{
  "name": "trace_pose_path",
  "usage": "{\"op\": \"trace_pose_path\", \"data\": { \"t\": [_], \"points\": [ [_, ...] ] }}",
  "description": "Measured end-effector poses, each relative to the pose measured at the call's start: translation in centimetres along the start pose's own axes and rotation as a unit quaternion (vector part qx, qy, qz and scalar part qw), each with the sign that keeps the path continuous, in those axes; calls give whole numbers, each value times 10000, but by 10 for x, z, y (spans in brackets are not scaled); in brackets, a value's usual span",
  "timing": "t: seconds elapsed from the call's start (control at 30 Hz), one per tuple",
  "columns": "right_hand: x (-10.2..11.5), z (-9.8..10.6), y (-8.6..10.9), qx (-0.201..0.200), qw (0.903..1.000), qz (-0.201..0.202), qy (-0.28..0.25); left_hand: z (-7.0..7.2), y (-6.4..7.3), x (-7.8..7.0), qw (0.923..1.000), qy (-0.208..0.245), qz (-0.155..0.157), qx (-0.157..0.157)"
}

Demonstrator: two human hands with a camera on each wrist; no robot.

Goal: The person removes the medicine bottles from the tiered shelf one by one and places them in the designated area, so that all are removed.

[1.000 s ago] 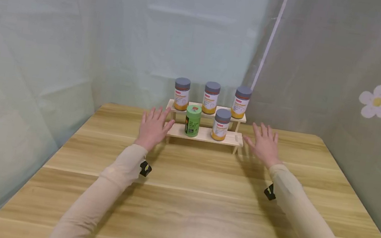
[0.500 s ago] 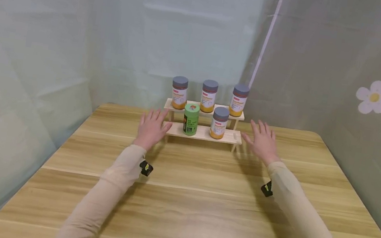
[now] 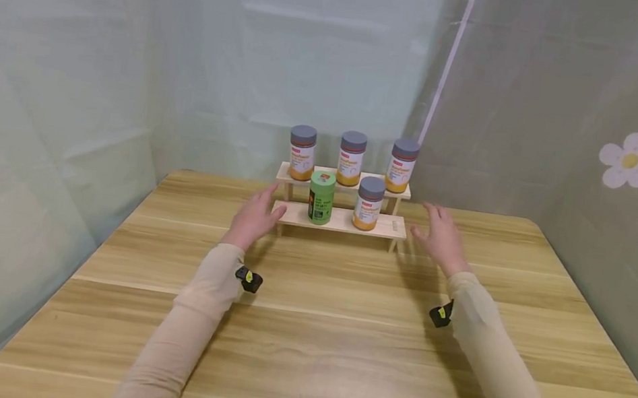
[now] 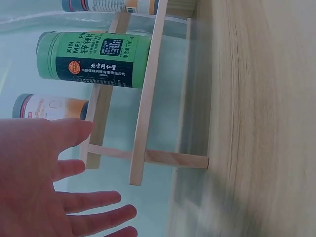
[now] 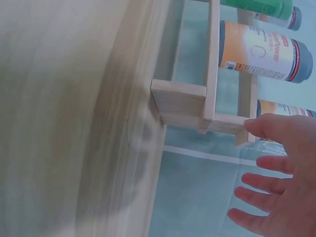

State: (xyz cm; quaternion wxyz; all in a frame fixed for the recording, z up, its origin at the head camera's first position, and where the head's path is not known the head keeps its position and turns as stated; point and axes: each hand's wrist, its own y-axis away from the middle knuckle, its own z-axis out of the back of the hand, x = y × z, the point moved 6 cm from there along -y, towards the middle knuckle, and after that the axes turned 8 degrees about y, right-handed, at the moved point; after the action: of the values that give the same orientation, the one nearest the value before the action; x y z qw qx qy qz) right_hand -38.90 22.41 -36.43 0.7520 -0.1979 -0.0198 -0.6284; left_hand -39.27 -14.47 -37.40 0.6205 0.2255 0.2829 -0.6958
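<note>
The wooden rack stands upright on the table at your twelve o'clock. Its front tier bears a green jar towards nine and one grey-lidded jar towards three; three similar jars stand on the rear tier. The frame appears stiff and fairly light by itself; the jars look smooth and unsecured, so tilting would likely make them slide or topple. Recommended hold: both outer ends, kept level. Your left hand is at the rack's nine o'clock, forearm angled towards one; your right hand at its three, forearm towards eleven. Both have fingers spread, gripping nothing, thumbs rackward; contact cannot be confirmed.
</note>
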Motion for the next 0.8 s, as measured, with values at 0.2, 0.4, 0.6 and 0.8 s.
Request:
{"op": "trace_pose_path", "data": {
  "t": [0.2,0.4,0.6,0.8],
  "points": [
    [6,0,0,-70,9993,6,-362,-3,-1,5,9993,348,125,111],
    [12,6,-1,-300,9962,9,-814,-7,-3,10,9937,1094,243,23],
    [18,2,-1,-232,9935,19,-1113,-18,-4,15,9860,1642,274,-32],
    [23,1,0,-358,9917,126,-1227,-23,-2,18,9785,2022,389,-133]
  ]
}}
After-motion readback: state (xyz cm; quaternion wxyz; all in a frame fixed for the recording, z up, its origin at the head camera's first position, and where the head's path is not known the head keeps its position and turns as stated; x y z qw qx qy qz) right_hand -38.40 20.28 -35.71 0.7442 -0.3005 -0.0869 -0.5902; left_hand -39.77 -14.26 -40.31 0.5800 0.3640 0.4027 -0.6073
